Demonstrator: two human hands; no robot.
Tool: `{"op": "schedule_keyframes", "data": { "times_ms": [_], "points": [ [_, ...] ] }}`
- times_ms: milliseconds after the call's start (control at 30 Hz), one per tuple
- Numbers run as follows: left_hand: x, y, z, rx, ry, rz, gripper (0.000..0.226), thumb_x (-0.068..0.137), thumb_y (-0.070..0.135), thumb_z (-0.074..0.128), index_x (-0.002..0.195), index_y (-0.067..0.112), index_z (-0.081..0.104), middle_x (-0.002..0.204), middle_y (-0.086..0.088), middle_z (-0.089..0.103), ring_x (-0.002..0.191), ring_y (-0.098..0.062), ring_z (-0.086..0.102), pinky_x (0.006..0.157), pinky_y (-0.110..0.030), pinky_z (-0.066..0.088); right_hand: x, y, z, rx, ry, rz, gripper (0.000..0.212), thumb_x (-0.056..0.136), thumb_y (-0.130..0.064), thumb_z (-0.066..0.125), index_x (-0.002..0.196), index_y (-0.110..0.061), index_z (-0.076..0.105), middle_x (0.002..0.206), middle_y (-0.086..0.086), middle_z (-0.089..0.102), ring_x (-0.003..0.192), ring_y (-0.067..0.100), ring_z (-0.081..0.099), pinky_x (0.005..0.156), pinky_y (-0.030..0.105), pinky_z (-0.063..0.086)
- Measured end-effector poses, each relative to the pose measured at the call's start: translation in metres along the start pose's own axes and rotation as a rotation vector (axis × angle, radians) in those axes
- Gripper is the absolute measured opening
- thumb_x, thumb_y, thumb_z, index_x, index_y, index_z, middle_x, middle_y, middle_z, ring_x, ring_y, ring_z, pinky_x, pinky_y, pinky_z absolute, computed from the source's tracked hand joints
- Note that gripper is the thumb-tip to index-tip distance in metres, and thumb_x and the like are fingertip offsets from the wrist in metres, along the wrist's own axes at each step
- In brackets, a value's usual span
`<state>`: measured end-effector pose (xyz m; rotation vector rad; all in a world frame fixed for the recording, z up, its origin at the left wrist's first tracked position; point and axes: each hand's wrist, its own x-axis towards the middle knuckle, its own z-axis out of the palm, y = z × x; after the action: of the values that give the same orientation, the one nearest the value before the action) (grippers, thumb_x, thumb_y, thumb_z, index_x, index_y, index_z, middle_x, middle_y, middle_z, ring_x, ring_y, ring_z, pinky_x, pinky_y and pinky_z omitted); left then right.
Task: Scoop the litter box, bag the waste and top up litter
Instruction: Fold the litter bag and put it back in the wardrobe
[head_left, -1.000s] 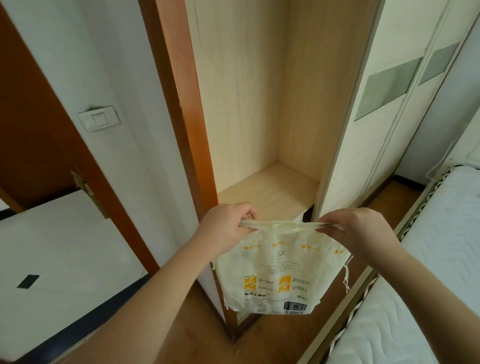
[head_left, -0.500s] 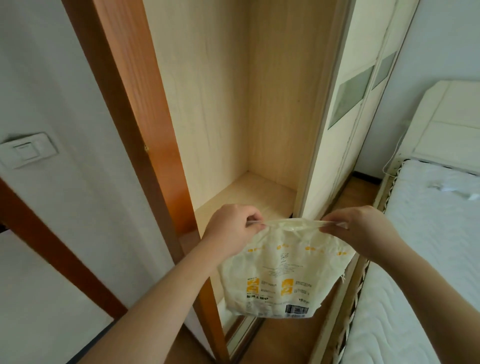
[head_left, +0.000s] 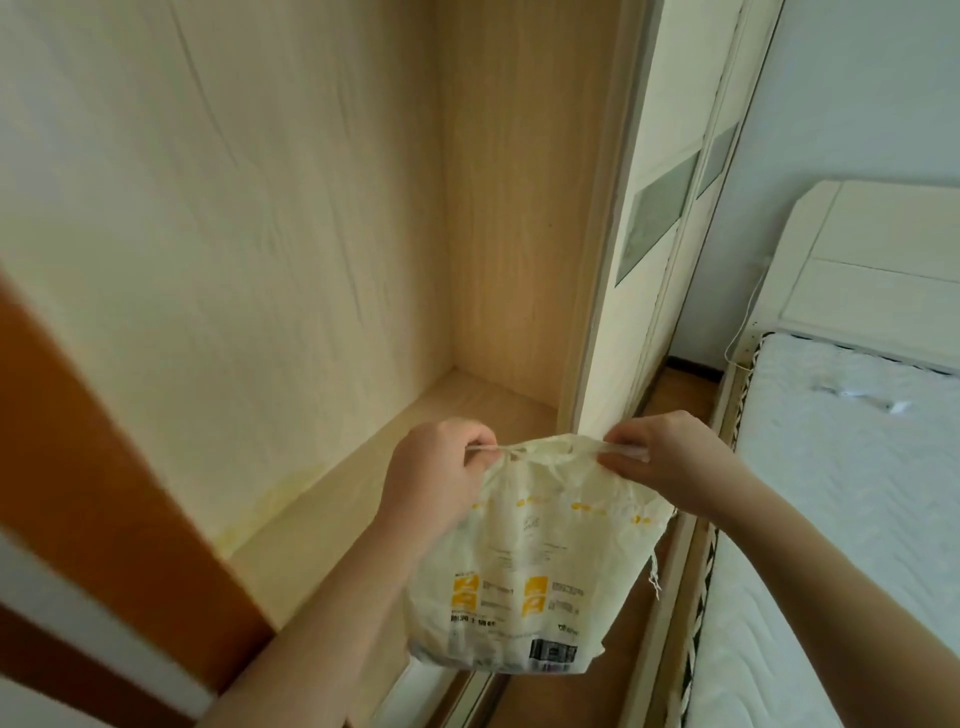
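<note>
Bag (head_left: 524, 571) nearer wardrobe, hands pinching.

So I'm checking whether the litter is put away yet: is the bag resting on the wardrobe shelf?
No, the bag hangs in the air, its top gripped by the left hand and right hand.

View swung right onto wardrobe shelf (head_left: 415, 467), light switch gone, bag top (head_left: 545, 452) more bunched

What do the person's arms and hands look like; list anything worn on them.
Both forearms are bare as far as the frame shows: no sleeves, gloves, watch or bracelet in view. The left hand and the right hand show no rings on the visible fingers. The upper arms lie outside the picture, so any sleeve higher up cannot be seen.
</note>
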<state>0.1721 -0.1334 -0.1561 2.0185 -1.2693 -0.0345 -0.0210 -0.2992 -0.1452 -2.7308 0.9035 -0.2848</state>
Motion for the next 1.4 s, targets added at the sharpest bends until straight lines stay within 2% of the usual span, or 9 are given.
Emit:
{"op": "schedule_keyframes", "data": {
  "times_ms": [233, 367, 467, 633, 833, 1033, 1133, 1267, 1400],
  "points": [
    [0.056, -0.029, 0.044, 0.033, 0.081, -0.068, 0.002, 0.081, 0.023, 0.076, 0.081, 0.022, 0.075, 0.079, 0.012, 0.070, 0.074, -0.008, 0.064, 0.072, -0.030, 0.051, 0.082, 0.039, 0.019, 0.024, -0.030, -0.100, 0.025, 0.086, -0.048, 0.060, 0.096, -0.029, 0.073, 0.081, -0.013, 0.071, 0.075, 0.005, 0.064, 0.071, 0.031, 0.055],
    [0.091, -0.051, 0.057, -0.031, 0.035, -0.116, 0.004, 0.079, 0.019, 0.078, 0.079, 0.022, 0.075, 0.080, 0.014, 0.071, 0.076, -0.002, 0.065, 0.074, -0.025, 0.051, 0.124, 0.053, 0.030, 0.013, -0.046, -0.134, 0.019, 0.085, -0.046, 0.062, 0.090, -0.030, 0.073, 0.072, -0.012, 0.069, 0.068, 0.006, 0.062, 0.065, 0.030, 0.053],
    [0.114, -0.068, 0.070, -0.049, 0.007, -0.133, 0.006, 0.077, 0.016, 0.079, 0.078, 0.020, 0.075, 0.078, 0.012, 0.071, 0.076, -0.004, 0.065, 0.073, -0.017, 0.048, 0.152, 0.068, 0.042, 0.014, -0.084, -0.157, 0.021, 0.084, -0.047, 0.061, 0.086, -0.030, 0.073, 0.067, -0.012, 0.067, 0.063, 0.007, 0.061, 0.061, 0.031, 0.053],
    [0.166, -0.100, 0.090, -0.021, -0.058, -0.131, 0.005, 0.077, 0.016, 0.079, 0.080, 0.018, 0.076, 0.080, 0.009, 0.072, 0.077, -0.006, 0.065, 0.076, -0.026, 0.049, 0.199, 0.083, 0.064, 0.023, -0.100, -0.125, 0.020, 0.086, -0.046, 0.061, 0.083, -0.029, 0.070, 0.066, -0.008, 0.065, 0.065, 0.013, 0.061, 0.061, 0.033, 0.051],
    [0.226, -0.154, 0.112, -0.017, -0.088, -0.138, 0.002, 0.080, 0.015, 0.076, 0.081, 0.017, 0.075, 0.080, 0.010, 0.070, 0.078, -0.008, 0.066, 0.078, -0.034, 0.052, 0.263, 0.080, 0.094, -0.008, -0.165, -0.111, 0.023, 0.089, -0.045, 0.058, 0.088, -0.026, 0.070, 0.068, -0.007, 0.062, 0.065, 0.014, 0.059, 0.059, 0.030, 0.050],
    [0.284, -0.227, 0.114, 0.067, -0.206, -0.099, 0.009, 0.079, 0.017, 0.078, 0.087, 0.014, 0.077, 0.084, 0.005, 0.074, 0.076, -0.009, 0.066, 0.074, -0.029, 0.051, 0.315, 0.065, 0.134, 0.008, -0.177, -0.119, 0.022, 0.091, -0.042, 0.056, 0.093, -0.026, 0.071, 0.054, -0.014, 0.039, 0.062, 0.011, 0.050, 0.050, 0.022, 0.030],
    [0.304, -0.253, 0.111, 0.109, -0.266, -0.088, 0.011, 0.080, 0.018, 0.078, 0.089, 0.013, 0.077, 0.086, 0.004, 0.075, 0.080, -0.009, 0.067, 0.076, -0.025, 0.050, 0.340, 0.053, 0.151, 0.031, -0.198, -0.099, 0.021, 0.092, -0.040, 0.056, 0.092, -0.026, 0.070, 0.055, -0.015, 0.039, 0.062, 0.011, 0.046, 0.046, 0.018, 0.022],
    [0.330, -0.279, 0.106, 0.122, -0.265, -0.110, 0.011, 0.079, 0.020, 0.077, 0.089, 0.015, 0.077, 0.085, 0.004, 0.075, 0.080, -0.012, 0.068, 0.076, -0.028, 0.051, 0.372, 0.041, 0.167, 0.071, -0.203, -0.076, 0.019, 0.092, -0.037, 0.056, 0.080, -0.025, 0.065, 0.056, -0.013, 0.041, 0.057, 0.010, 0.045, 0.046, 0.021, 0.026],
    [0.359, -0.301, 0.100, 0.189, -0.291, -0.105, 0.011, 0.080, 0.023, 0.076, 0.090, 0.017, 0.076, 0.087, 0.005, 0.074, 0.081, -0.011, 0.066, 0.078, -0.030, 0.050, 0.401, 0.030, 0.180, 0.061, -0.188, -0.062, 0.017, 0.092, -0.034, 0.056, 0.093, -0.024, 0.070, 0.063, -0.012, 0.045, 0.064, 0.015, 0.050, 0.055, 0.024, 0.033]
  ]
}}
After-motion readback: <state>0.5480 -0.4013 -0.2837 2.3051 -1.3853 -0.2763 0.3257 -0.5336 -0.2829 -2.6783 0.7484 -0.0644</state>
